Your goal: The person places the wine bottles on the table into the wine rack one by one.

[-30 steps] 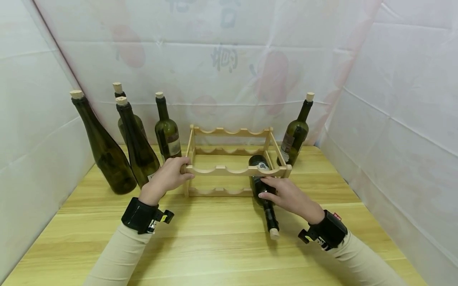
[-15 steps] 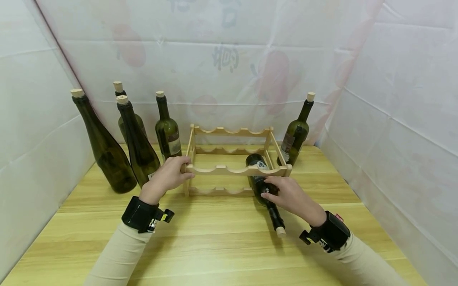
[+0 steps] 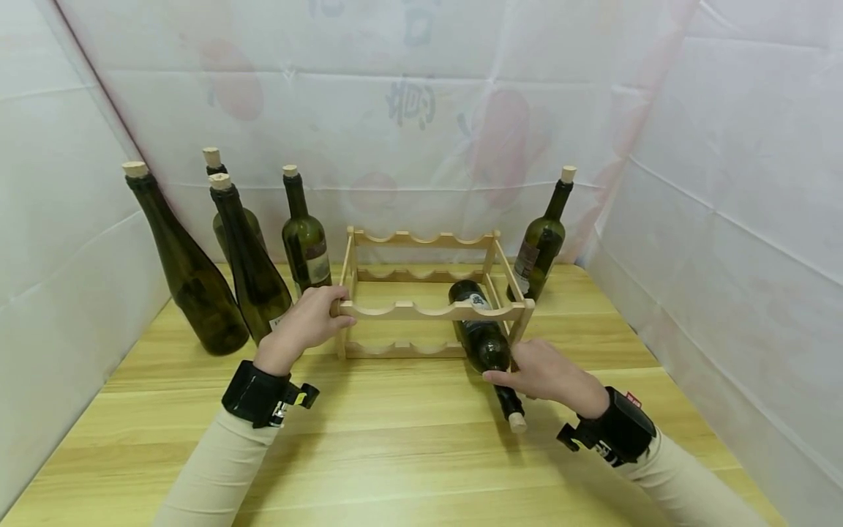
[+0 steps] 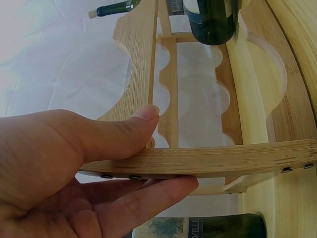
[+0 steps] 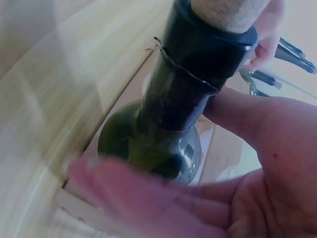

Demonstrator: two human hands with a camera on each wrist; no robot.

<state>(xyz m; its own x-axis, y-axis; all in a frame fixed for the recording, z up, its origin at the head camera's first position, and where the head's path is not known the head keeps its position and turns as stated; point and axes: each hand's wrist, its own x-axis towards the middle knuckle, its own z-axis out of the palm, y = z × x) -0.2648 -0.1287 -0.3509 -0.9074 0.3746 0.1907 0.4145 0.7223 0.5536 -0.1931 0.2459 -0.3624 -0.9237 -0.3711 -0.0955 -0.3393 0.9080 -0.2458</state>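
Bottle [image 3: 487,347] in rack [image 3: 405,311] | right hand [image 3: 546,375] shifted neckward, fingers apart | left hand [image 3: 304,322] clamped on rack

Head view downward, wrist views near; rack [image 3: 404,312] shared.

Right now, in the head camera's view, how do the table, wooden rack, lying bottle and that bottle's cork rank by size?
1. Table
2. Wooden rack, going by its outline
3. Lying bottle, though partly hidden
4. Cork

No two look alike in size.
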